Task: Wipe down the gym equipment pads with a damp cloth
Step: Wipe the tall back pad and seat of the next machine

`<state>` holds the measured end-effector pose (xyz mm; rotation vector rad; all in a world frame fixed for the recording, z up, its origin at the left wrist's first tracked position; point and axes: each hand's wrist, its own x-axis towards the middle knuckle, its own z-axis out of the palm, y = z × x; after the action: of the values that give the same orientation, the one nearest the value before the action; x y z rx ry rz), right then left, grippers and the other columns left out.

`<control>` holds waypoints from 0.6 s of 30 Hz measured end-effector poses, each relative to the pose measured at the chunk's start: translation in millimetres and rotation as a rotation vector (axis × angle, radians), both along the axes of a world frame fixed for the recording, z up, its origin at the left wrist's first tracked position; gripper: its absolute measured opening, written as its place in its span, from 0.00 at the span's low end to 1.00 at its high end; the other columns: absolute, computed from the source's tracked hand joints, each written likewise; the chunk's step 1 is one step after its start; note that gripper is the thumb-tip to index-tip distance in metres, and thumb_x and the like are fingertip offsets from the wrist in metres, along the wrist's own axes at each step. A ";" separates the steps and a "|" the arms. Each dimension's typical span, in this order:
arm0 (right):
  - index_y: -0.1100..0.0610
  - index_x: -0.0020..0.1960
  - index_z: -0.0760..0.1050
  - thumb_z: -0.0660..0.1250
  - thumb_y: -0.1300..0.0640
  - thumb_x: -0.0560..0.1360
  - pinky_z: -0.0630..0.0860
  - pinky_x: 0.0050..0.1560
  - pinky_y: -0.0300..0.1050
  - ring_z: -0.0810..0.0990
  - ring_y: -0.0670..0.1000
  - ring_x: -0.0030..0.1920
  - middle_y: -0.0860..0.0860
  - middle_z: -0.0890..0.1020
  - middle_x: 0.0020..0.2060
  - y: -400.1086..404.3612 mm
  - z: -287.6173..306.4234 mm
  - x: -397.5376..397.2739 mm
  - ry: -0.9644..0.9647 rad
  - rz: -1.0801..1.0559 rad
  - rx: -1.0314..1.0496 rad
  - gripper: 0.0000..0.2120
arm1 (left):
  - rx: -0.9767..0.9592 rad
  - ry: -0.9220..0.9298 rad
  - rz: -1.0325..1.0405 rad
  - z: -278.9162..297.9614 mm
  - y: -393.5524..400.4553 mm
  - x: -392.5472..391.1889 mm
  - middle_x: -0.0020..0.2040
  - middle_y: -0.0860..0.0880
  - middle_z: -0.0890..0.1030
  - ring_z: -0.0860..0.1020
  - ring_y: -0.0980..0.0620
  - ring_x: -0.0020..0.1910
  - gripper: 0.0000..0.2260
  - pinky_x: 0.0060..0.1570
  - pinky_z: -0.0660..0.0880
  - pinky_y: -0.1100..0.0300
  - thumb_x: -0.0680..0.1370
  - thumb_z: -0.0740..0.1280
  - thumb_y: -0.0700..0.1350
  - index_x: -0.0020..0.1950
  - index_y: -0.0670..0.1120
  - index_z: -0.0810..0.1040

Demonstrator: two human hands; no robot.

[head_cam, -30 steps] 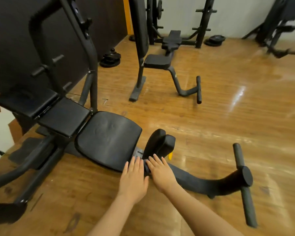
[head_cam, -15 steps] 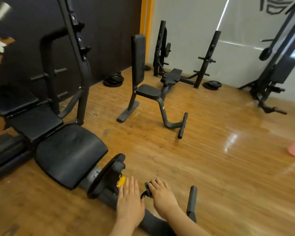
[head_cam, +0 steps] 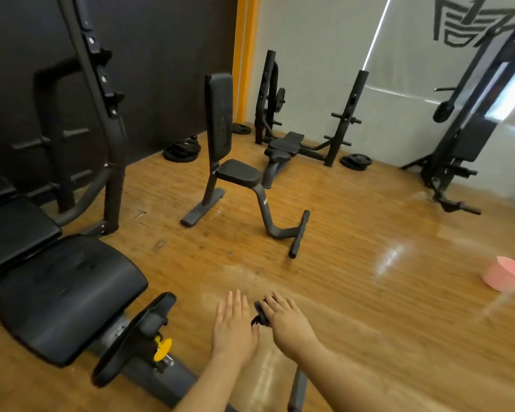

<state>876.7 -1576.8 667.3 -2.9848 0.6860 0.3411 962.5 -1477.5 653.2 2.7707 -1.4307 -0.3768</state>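
Hands low centre of frame: left hand (head_cam: 233, 328) flat, fingers straight and together. Right hand (head_cam: 286, 321) fingers curl over a small black object (head_cam: 260, 316), identity unclear. Bench seat pad (head_cam: 69, 295) lower left.

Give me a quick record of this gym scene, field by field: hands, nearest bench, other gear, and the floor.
left hand: left hand flat, fingers straight, holding nothing
right hand: right hand curled over a small dark object; what it is cannot be told
nearest bench: black seat pad at left, yellow knob below it
other gear: upright chair bench mid-room, weight plates by the far wall
floor: wooden floor, pink tub at right
cloth: none plainly visible
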 end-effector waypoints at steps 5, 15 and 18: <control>0.56 0.77 0.48 0.49 0.62 0.80 0.43 0.73 0.49 0.44 0.52 0.76 0.52 0.50 0.76 -92.7 -6.9 13.3 -0.042 0.051 -0.011 0.26 | -0.030 -0.077 0.057 -1.8 -76.4 12.7 0.78 0.41 0.40 0.39 0.44 0.77 0.30 0.74 0.41 0.49 0.84 0.47 0.55 0.78 0.40 0.40; 0.55 0.76 0.49 0.50 0.63 0.80 0.50 0.72 0.48 0.48 0.52 0.76 0.52 0.52 0.76 -321.8 -49.7 24.1 0.008 0.288 0.104 0.26 | 0.115 0.034 0.415 -24.9 -273.2 -11.4 0.79 0.43 0.42 0.41 0.45 0.77 0.29 0.75 0.44 0.47 0.83 0.47 0.55 0.78 0.41 0.42; 0.56 0.75 0.54 0.53 0.62 0.80 0.58 0.69 0.47 0.56 0.53 0.73 0.53 0.60 0.73 -382.1 -39.5 33.1 0.034 0.331 0.121 0.24 | 0.073 0.027 0.401 -5.9 -338.9 -15.3 0.79 0.43 0.45 0.43 0.46 0.78 0.28 0.75 0.44 0.49 0.83 0.47 0.54 0.78 0.41 0.45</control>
<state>909.8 -1958.9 627.9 -2.9742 0.1608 0.4327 947.2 -1816.3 647.3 2.9970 -0.8369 -0.4587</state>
